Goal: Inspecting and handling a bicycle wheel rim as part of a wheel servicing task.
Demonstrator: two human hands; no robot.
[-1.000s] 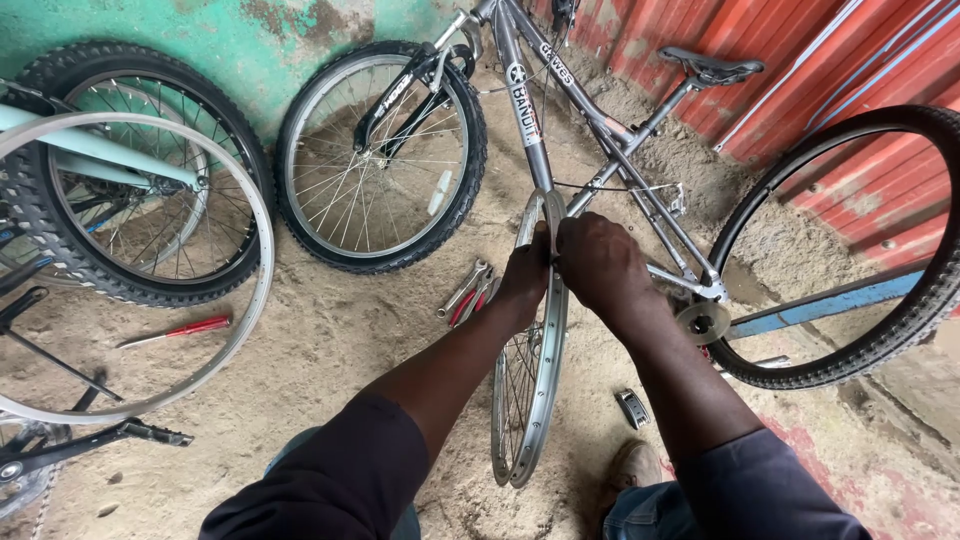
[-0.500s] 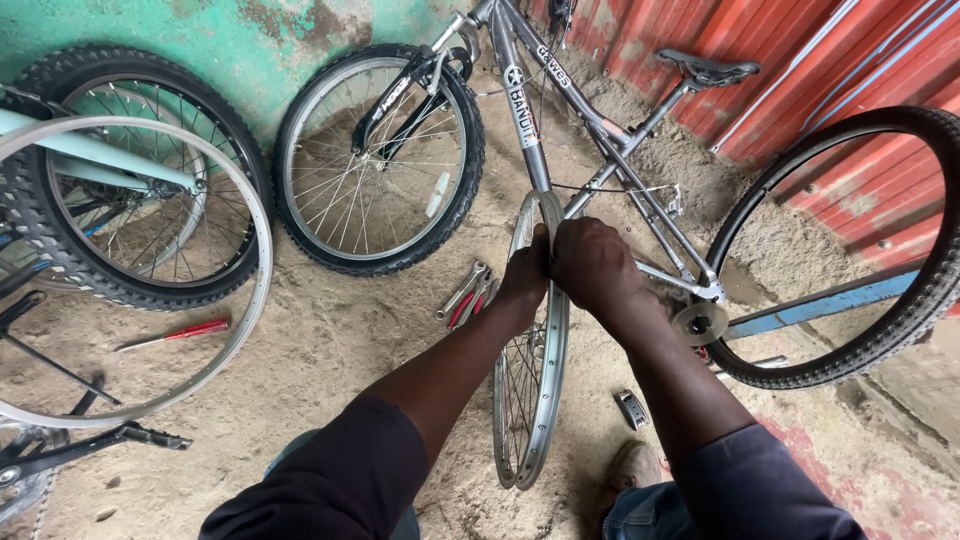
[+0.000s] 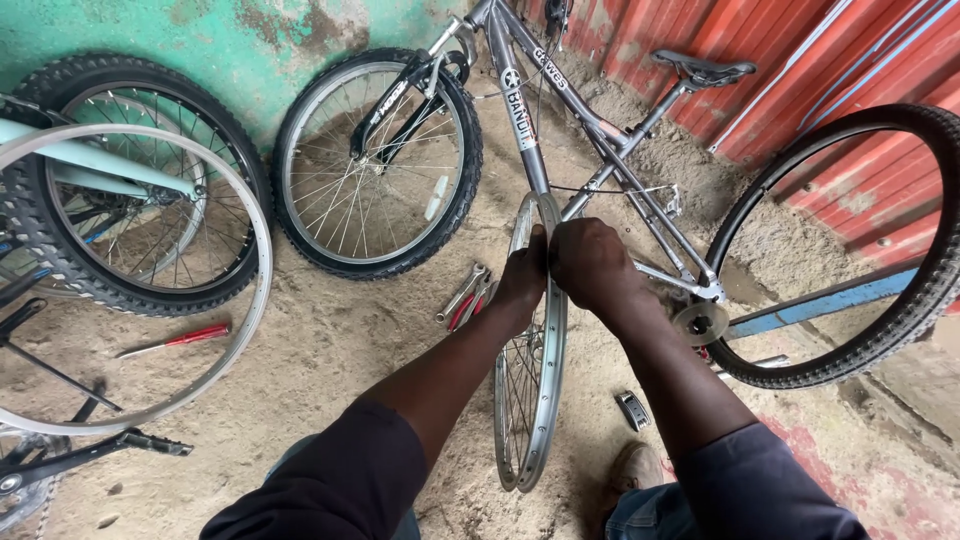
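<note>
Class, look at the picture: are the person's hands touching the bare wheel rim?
Touching. The head view shows the left hand and right hand both gripping the upright bare wheel rim near its top.

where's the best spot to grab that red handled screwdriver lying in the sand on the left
Probably by the red handle, from above. The red-handled screwdriver lies flat on the sandy ground, handle end pointing right, toward the person, thin metal shaft pointing left toward the bare silver wheel rim. The handle is the thicker part and lies free. Both the left hand and right hand are on the upright silver spoked rim.
</note>
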